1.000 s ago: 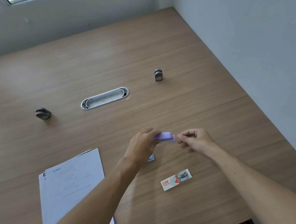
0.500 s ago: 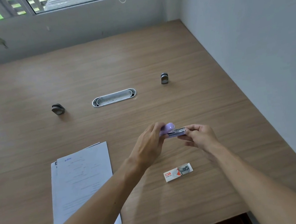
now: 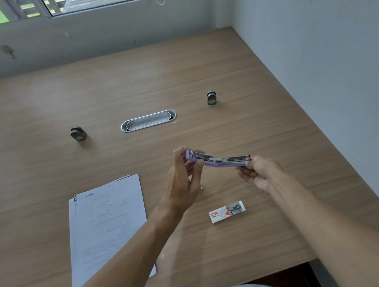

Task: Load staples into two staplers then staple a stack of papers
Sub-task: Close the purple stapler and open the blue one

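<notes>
A small purple stapler (image 3: 219,161) is held above the wooden table (image 3: 222,71), swung wide open so its metal staple channel faces up. My left hand (image 3: 183,180) pinches the purple lid end at the left. My right hand (image 3: 259,172) grips the other end, where the metal rail points right. A white and orange staples box (image 3: 227,212) lies on the table below my right hand. A stack of printed papers (image 3: 108,226) lies to the left. A small blue-edged object (image 3: 201,187) peeks out behind my left hand; what it is cannot be told.
An oval metal cable grommet (image 3: 148,121) is set in the table's middle, with two small metal fittings, one to its left (image 3: 78,134) and one to its right (image 3: 211,97). A grey wall runs along the right edge. The table's near edge is close to my body.
The stapler was closed between my hands; now it is unfolded flat with the metal channel exposed. My hands have moved apart and the view has tilted up.
</notes>
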Demonstrator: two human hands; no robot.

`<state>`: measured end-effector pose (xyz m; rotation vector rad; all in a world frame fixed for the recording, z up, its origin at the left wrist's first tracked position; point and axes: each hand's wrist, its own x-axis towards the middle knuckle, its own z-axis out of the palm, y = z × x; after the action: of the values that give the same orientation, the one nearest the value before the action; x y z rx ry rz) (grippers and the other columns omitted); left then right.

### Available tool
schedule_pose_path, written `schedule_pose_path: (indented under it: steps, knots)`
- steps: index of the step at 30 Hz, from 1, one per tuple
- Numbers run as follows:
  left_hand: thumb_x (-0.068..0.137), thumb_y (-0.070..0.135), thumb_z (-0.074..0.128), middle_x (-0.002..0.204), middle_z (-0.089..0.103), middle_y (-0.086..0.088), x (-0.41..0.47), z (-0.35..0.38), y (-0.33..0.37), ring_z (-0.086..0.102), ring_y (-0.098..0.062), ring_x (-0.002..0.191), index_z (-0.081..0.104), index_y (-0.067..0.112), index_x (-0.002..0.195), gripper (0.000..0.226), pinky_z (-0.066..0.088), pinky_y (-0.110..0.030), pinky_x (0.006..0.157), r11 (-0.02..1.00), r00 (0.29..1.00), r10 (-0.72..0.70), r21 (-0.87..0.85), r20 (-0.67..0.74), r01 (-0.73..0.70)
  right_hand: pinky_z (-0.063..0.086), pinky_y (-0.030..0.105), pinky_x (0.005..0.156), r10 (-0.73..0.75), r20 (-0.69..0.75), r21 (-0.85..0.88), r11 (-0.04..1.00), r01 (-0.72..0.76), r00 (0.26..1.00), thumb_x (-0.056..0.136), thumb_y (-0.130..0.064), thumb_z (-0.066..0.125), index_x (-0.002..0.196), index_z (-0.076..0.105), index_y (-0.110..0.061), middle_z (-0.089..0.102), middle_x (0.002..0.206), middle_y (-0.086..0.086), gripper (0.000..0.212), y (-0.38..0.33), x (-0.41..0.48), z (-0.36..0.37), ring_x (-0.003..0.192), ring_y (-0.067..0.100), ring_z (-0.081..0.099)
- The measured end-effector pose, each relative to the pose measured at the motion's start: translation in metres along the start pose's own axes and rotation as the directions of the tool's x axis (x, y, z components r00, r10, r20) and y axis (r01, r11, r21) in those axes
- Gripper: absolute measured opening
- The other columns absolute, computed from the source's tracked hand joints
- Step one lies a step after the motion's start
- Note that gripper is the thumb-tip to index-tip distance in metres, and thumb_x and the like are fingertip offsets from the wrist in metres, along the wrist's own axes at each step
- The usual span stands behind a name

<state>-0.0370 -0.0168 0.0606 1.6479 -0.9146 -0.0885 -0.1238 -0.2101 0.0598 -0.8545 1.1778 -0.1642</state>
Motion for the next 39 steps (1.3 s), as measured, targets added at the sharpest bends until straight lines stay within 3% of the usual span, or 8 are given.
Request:
schedule_pose_path:
  steps: [4,8,14,19,21,23,28,39]
  knots:
    - [0.094,0.016,0.063,0.102,0.064,-0.002,-0.012,-0.018,-0.012,0.065,-0.015,0.09,0.05,0.011,0.11,0.021,0.057,-0.034,0.081,0.977,1.0,-0.002,0.214,0.014,-0.001,0.056,0.025,0.041,-0.002,0.013,0.039,0.999,0.001,1.0,0.095,0.012,0.035,0.083,0.059,-0.001,0.064,0.079,0.017,0.029,0.002,-0.001,-0.005,0.067,0.024,0.062]
    - [0.088,0.029,0.07,0.093,0.066,0.003,-0.025,-0.034,-0.025,0.061,-0.019,0.078,0.056,0.016,0.102,0.024,0.052,-0.038,0.068,0.877,0.978,-0.09,0.48,0.19,-0.012,0.059,0.029,0.052,-0.073,0.019,-0.098,0.992,0.075,0.997,0.095,0.011,0.043,0.087,0.061,-0.004,0.068,0.078,0.016,0.025,0.001,-0.006,-0.014,0.056,0.018,0.069]
    - [0.088,0.034,0.067,0.098,0.069,0.005,-0.035,-0.005,-0.018,0.062,-0.018,0.084,0.061,0.021,0.116,0.031,0.048,-0.031,0.07,0.845,0.889,-0.225,0.533,0.4,-0.026,0.061,0.032,0.06,-0.084,0.099,-0.26,0.96,0.107,0.992,0.098,0.0,0.054,0.091,0.063,-0.004,0.072,0.078,0.016,0.012,0.022,-0.011,-0.012,0.058,0.018,0.072]
    - [0.092,0.022,0.061,0.083,0.056,0.009,-0.049,0.011,-0.024,0.051,-0.011,0.076,0.063,0.019,0.102,0.01,0.044,-0.029,0.068,0.858,0.891,-0.293,0.506,0.348,0.085,0.063,0.038,0.069,-0.09,0.158,-0.305,0.943,0.135,0.983,0.099,-0.011,0.06,0.096,0.066,-0.008,0.076,0.088,0.012,0.007,0.04,-0.008,-0.017,0.073,0.02,0.075]
    - [0.091,0.018,0.061,0.086,0.057,0.006,-0.058,0.009,-0.026,0.052,-0.013,0.078,0.064,0.015,0.102,0.012,0.04,-0.026,0.069,0.849,0.913,-0.286,0.519,0.291,0.101,0.062,0.039,0.07,-0.199,0.148,-0.517,0.819,0.248,0.969,0.097,-0.019,0.063,0.091,0.066,-0.015,0.075,0.089,0.007,0.007,0.05,-0.004,-0.024,0.072,0.017,0.074]
    - [0.088,0.017,0.063,0.092,0.062,0.004,-0.066,0.004,-0.029,0.057,-0.016,0.082,0.065,0.014,0.105,0.017,0.042,-0.026,0.071,0.839,0.924,-0.293,0.53,0.246,0.125,0.058,0.033,0.069,-0.327,0.227,-0.76,0.53,0.377,0.917,0.09,-0.022,0.069,0.081,0.068,-0.022,0.073,0.083,-0.001,0.009,0.059,-0.002,-0.031,0.071,0.011,0.07]
    - [0.086,0.018,0.066,0.095,0.065,0.004,-0.077,-0.003,-0.029,0.06,-0.012,0.083,0.068,0.016,0.111,0.025,0.05,-0.028,0.073,0.832,0.933,-0.321,0.519,0.161,0.197,0.053,0.029,0.073,-0.248,0.489,-0.859,0.03,0.512,0.836,0.082,-0.016,0.071,0.084,0.074,-0.024,0.067,0.085,-0.006,0.009,0.075,-0.005,-0.044,0.08,0.014,0.064]
    - [0.085,0.021,0.069,0.09,0.063,0.007,-0.085,-0.007,-0.028,0.06,-0.012,0.079,0.07,0.019,0.105,0.019,0.053,-0.036,0.07,0.807,0.928,-0.357,0.536,0.109,0.248,0.045,0.03,0.077,-0.22,0.58,-0.814,-0.191,0.549,0.784,0.09,-0.024,0.066,0.108,0.073,-0.025,0.06,0.106,-0.001,0.02,0.09,0.003,-0.046,0.104,0.023,0.062]
